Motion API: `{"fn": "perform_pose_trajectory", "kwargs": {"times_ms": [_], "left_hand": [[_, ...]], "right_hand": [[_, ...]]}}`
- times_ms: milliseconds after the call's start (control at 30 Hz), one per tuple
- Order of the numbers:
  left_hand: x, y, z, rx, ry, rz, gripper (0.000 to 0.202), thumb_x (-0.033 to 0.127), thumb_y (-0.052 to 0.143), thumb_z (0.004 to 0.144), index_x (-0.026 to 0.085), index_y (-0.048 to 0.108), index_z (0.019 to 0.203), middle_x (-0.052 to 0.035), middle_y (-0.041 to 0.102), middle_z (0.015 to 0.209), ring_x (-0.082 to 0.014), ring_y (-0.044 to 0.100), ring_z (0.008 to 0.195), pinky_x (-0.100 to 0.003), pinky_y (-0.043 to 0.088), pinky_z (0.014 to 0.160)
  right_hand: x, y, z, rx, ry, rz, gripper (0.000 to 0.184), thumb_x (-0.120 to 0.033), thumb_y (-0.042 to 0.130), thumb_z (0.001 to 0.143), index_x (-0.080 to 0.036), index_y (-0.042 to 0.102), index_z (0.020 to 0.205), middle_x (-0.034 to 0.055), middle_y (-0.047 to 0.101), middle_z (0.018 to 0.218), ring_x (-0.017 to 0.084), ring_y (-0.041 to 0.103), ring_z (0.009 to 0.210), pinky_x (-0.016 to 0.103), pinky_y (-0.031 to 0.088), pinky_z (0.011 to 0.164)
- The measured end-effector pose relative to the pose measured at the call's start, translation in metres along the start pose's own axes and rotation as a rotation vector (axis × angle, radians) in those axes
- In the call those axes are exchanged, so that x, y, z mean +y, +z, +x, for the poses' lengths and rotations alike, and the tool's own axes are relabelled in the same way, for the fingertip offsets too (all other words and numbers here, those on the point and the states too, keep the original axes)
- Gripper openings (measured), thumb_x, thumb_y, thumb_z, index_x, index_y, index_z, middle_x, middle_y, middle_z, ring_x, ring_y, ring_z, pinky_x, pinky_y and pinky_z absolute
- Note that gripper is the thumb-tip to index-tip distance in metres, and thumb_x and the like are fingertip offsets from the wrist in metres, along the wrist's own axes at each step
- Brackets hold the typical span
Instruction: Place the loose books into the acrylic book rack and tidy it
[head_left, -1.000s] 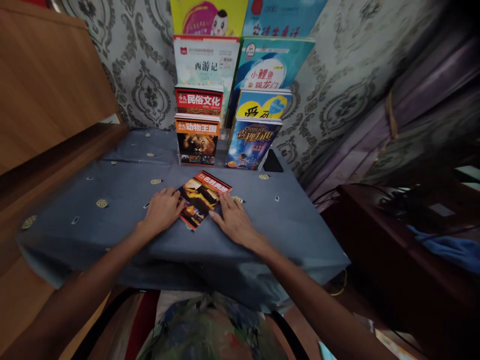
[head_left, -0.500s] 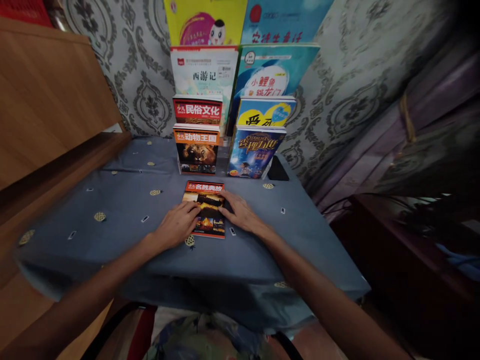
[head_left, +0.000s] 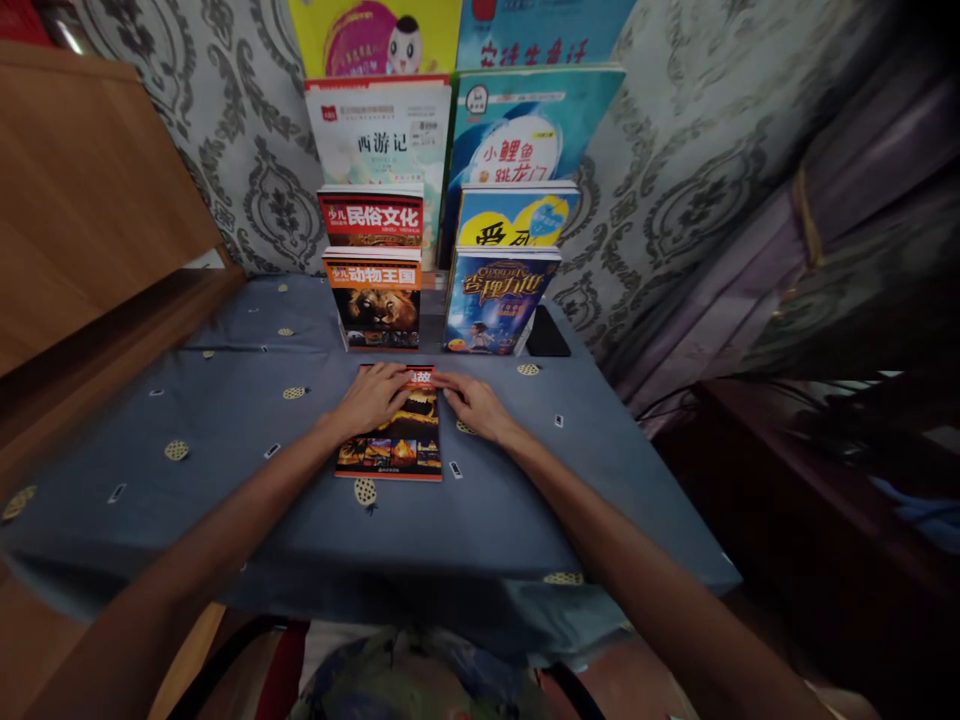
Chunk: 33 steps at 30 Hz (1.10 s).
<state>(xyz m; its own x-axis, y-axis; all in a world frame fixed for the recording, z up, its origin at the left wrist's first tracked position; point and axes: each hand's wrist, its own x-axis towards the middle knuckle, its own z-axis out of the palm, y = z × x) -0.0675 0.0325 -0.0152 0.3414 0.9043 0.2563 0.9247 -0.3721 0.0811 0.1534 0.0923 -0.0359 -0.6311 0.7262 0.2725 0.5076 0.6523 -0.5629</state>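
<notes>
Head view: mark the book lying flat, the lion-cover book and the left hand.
Flat book (head_left: 409, 428): head view, dark area of its cover.
Lion-cover book (head_left: 379, 310): head view, the lion picture.
Left hand (head_left: 369, 402): head view, back of the hand.

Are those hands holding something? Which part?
Nothing looks gripped: the left hand lies on the flat book, over its upper cover; the right hand is at the book's upper right edge.

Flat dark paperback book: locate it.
Head view, just left of centre: the paperback lies partly under the left hand, before the upright orange lion-cover book.
</notes>
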Motion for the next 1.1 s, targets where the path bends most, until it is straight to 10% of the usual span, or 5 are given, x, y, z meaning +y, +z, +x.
{"fn": "perform_pose_trajectory", "kwargs": {"times_ms": [400,733,967,1100], "left_hand": [[0.042,-0.021,-0.046,-0.145,0.321,-0.238,0.039,0.03,0.042,0.102,0.032,0.058,0.138,-0.0048,0.056,0.146,-0.0231,0.049,0.135,-0.049,0.036,0.113],[0.058,-0.025,-0.068,-0.132,0.282,-0.266,0.036,0.038,0.051,0.1,0.036,0.06,0.134,-0.0031,0.058,0.144,-0.0238,0.05,0.134,-0.054,0.028,0.117],[0.055,-0.044,-0.069,-0.15,0.274,-0.31,0.039,0.036,0.048,0.1,0.02,0.068,0.07,-0.0049,0.069,0.092,-0.0192,0.062,0.091,-0.035,0.046,0.087],[0.056,-0.042,-0.065,-0.102,0.121,-0.061,0.03,0.037,0.052,0.097,0.019,0.062,0.075,-0.0055,0.064,0.081,-0.0207,0.059,0.08,-0.033,0.047,0.073]], "right_hand": [[-0.014,0.001,-0.004,0.019,0.014,0.004,0.043,-0.022,0.049,0.096,-0.017,0.054,0.138,0.0101,0.07,0.129,0.025,0.062,0.124,0.044,0.046,0.107],[-0.015,0.003,-0.005,0.033,-0.003,-0.086,0.037,-0.017,0.048,0.095,-0.015,0.062,0.13,0.0101,0.072,0.122,0.024,0.063,0.115,0.041,0.048,0.102],[-0.018,-0.006,-0.009,0.113,0.058,0.021,0.032,-0.022,0.049,0.097,-0.019,0.07,0.12,0.0071,0.076,0.112,0.023,0.067,0.106,0.038,0.052,0.095],[-0.019,-0.008,-0.008,0.1,0.092,0.131,0.033,-0.02,0.049,0.096,-0.021,0.07,0.121,0.0047,0.078,0.108,0.021,0.071,0.1,0.036,0.053,0.092]]}}
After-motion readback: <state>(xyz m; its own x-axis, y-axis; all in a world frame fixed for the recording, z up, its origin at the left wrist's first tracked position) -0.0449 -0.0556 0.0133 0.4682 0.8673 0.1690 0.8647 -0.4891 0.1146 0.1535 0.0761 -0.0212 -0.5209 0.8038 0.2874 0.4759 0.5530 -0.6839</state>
